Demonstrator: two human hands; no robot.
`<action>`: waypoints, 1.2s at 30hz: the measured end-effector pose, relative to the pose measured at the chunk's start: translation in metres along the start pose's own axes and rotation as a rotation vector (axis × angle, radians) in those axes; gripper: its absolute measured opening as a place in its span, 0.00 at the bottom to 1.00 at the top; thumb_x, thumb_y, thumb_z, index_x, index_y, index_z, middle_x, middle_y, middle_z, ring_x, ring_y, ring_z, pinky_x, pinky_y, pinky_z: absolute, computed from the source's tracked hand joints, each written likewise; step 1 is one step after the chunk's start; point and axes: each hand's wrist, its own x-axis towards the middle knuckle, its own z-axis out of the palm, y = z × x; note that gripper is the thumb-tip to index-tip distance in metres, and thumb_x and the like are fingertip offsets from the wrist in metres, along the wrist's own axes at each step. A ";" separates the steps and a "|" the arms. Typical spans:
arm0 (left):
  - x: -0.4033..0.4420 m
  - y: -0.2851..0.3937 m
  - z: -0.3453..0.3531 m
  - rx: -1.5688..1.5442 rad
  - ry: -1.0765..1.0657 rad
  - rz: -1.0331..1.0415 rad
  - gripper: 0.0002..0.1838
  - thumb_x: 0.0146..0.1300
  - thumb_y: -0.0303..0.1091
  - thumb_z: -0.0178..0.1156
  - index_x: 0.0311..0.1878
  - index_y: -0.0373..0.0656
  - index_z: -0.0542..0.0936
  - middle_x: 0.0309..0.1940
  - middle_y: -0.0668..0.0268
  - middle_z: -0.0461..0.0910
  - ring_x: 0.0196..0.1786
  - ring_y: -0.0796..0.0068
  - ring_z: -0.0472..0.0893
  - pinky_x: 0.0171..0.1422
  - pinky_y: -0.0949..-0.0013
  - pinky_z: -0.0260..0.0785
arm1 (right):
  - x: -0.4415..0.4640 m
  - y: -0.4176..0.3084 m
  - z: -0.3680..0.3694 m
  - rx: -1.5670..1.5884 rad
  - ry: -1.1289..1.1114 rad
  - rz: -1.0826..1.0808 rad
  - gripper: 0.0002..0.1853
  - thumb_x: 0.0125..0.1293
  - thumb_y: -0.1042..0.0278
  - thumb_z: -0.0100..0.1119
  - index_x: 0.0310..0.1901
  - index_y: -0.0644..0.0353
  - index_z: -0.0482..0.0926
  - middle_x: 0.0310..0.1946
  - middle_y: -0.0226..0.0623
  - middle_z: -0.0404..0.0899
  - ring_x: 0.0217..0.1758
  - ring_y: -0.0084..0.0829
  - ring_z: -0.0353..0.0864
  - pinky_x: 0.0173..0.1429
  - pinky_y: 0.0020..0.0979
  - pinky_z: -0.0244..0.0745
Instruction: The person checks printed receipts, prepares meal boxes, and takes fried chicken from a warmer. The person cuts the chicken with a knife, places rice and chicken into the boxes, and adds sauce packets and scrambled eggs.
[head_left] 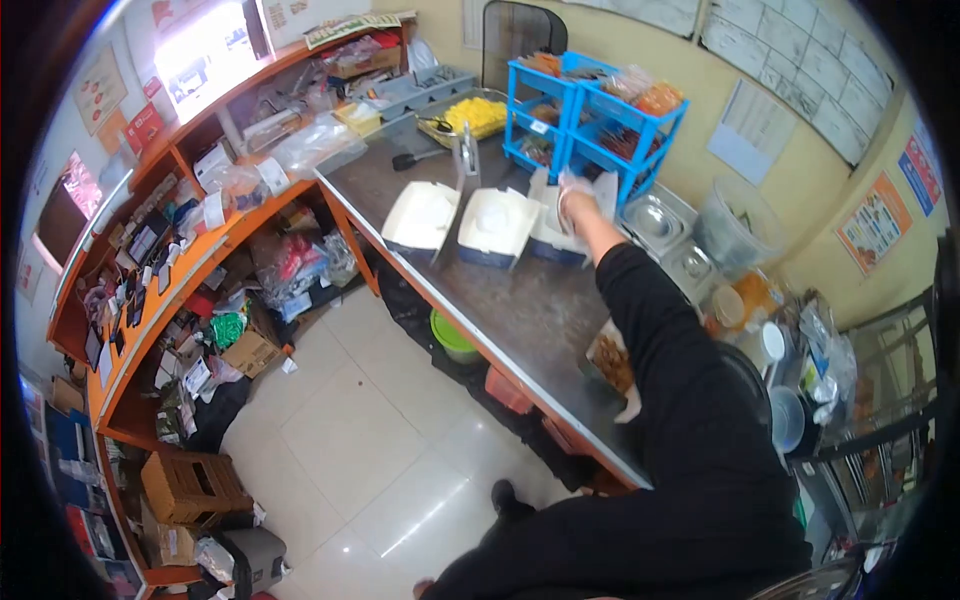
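Observation:
My right hand (577, 204) reaches across the steel counter (520, 300) in a black sleeve. It is over the rightmost open takeaway box (557, 238), fingers closed around something whitish that I cannot make out. To its left, two more open takeaway boxes (497, 222) stand in a row, white inside and dark blue outside. One of them, the leftmost box (421, 217), has its lid laid back. A bit of skin at the bottom edge appears to be my left hand (423, 587); its fingers are hidden.
Blue plastic racks (590, 110) with packets stand behind the boxes. A tray of yellow food (475, 115) and a black ladle (415, 158) lie at the back left. Brown food on paper (612, 362) lies beside my sleeve. Steel containers (655, 222) and a clear tub (735, 222) stand right.

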 end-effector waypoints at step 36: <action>-0.044 0.173 0.126 0.546 -0.750 0.976 0.18 0.59 0.37 0.64 0.51 0.40 0.77 0.40 0.59 0.80 0.44 0.64 0.82 0.41 0.66 0.77 | -0.690 0.402 -0.568 -0.588 0.429 1.177 0.55 0.48 0.30 0.61 0.72 0.53 0.50 0.68 0.47 0.59 0.66 0.47 0.67 0.66 0.38 0.65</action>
